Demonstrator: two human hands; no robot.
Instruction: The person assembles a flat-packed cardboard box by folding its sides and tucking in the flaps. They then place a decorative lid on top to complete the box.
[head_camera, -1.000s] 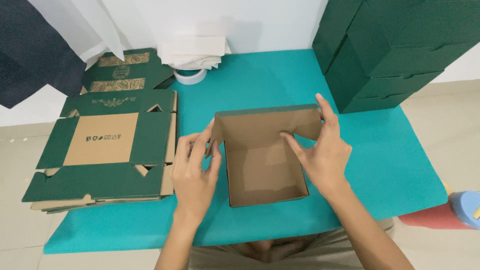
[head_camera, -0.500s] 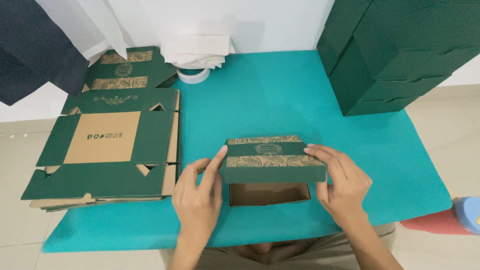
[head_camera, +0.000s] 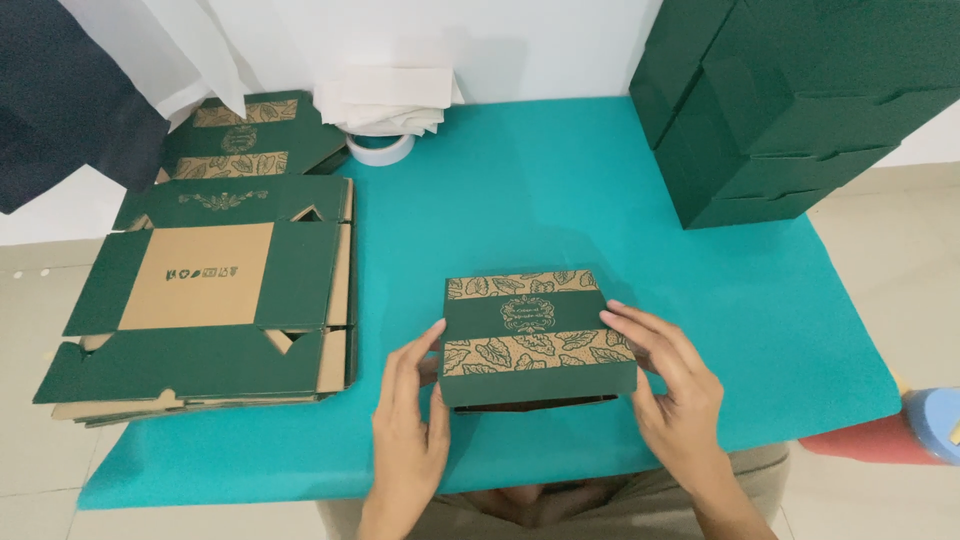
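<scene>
box: a small green cardboard box (head_camera: 537, 345) with tan leaf-print bands on its lid sits on the teal table (head_camera: 560, 190), near the front edge, right in front of you.
lid: nearly down; a dark gap shows along the box's front edge, so it does not look fully seated.
left hand: your left hand (head_camera: 410, 425) is at the box's left side, fingers spread and curled, fingertips touching the left edge; it is not clamped tight.
right hand: your right hand (head_camera: 672, 385) cups the box's right front corner, fingers apart, lying along the right side and lid edge.
handling: judge it light and likely empty; folded card, stiff along the creases but soft across the flat lid. It will dent if you press mid-panel. The printed surface looks smooth and may slide under dry fingers.
where to hold: take it by the two side walls near the corners, where the card is doubled.
left of the box: a stack of flat boxes (head_camera: 205, 295), unfolded, well apart.
behind the box: a roll of tape (head_camera: 380, 148) under folded white paper (head_camera: 385, 100), far back.
right and behind: a pile of green boxes (head_camera: 790, 100), well apart.
</scene>
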